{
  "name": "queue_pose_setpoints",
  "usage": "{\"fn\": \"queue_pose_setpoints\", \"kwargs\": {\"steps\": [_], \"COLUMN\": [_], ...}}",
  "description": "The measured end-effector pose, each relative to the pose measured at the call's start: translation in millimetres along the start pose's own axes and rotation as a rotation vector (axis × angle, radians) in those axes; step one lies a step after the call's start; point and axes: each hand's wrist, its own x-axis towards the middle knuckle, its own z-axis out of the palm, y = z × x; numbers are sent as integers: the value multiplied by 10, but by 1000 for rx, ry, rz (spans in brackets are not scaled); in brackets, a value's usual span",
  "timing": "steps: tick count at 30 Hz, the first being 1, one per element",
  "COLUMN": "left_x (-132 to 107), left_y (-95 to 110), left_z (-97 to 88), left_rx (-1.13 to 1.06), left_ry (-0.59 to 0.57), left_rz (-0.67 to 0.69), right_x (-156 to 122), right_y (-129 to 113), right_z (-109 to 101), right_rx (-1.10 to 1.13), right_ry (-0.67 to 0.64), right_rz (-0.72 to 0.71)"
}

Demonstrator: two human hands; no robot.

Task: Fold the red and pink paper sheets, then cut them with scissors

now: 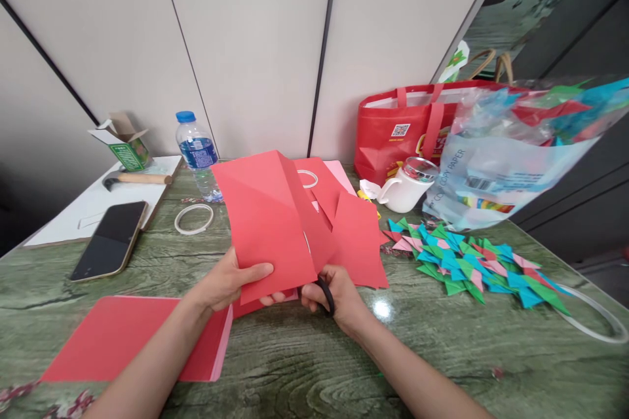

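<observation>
A creased sheet of red paper (268,222) is held up in my left hand (240,280), with the thumb on its front and the fingers behind. My right hand (334,298) is closed around the black handle of a pair of scissors (326,296) at the sheet's lower right corner. A bit of blade shows along the paper; the rest is hidden. Behind the held sheet lie more cut red pieces (360,242) on the table. To the left, partly under my left forearm, rests a stack of red paper (122,334) with pink edges.
Rolls of white tape (193,218), a phone (111,239), a hammer (142,178) and a water bottle (197,150) stand or lie at left. On the right are folded paper pieces (457,258), a white mug (407,186), a red bag (378,134) and a plastic bag (491,173).
</observation>
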Motion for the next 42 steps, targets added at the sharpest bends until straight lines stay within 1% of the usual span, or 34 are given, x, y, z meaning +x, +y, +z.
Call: {"fn": "queue_pose_setpoints", "kwargs": {"steps": [5, 11, 15, 19, 21, 22, 25, 27, 29, 31, 33, 35, 37, 39, 40, 41, 42], "left_x": [15, 4, -7, -12, -7, -1, 24, 39, 47, 45, 41, 38, 36, 30, 24, 15, 6], "left_y": [-22, -3, 13, 7, 7, 9, 26, 38, 46, 50, 58, 73, 96, 119, 128, 132, 133], "left_z": [-20, -3, 13, 0, -15, -24, -56, -81, -105, -125, -139, -153, -171, -191, -198, -203, -203], "left_rx": [-11, 3, -2, -21, -30, -40, -105, -161, -202, -217, -219, -235, -258, -268, -268, -267, -265], "left_ry": [-6, -7, 13, -8, -2, 30, 209, 303, 316, 295, 291, 320, 352, 370, 373, 372, 365], "left_rz": [5, -12, -12, -13, 1, 17, 75, 109, 141, 167, 198, 247, 286, 294, 290, 280, 263], "right_x": [0, -6, 3, 4, -3, -7, -15, -11, 1, 12, 12, -5, -38, -71, -79, -78, -67], "right_y": [3, -41, -30, -28, -54, -75, -146, -177, -186, -185, -193, -220, -258, -291, -302, -309, -312], "right_z": [-5, -6, -3, -4, -12, -19, -49, -72, -94, -117, -149, -199, -266, -337, -368, -393, -410], "right_rx": [0, 17, 22, -10, -3, -6, -52, -64, -56, -60, -77, -101, -121, -101, -59, 23, 129], "right_ry": [3, 12, -15, -6, -51, -83, -170, -183, -178, -183, -227, -330, -500, -675, -714, -687, -588], "right_rz": [-9, 37, 7, -20, -18, -10, 32, 43, 29, 13, 8, 22, 78, 150, 161, 129, 65]}}
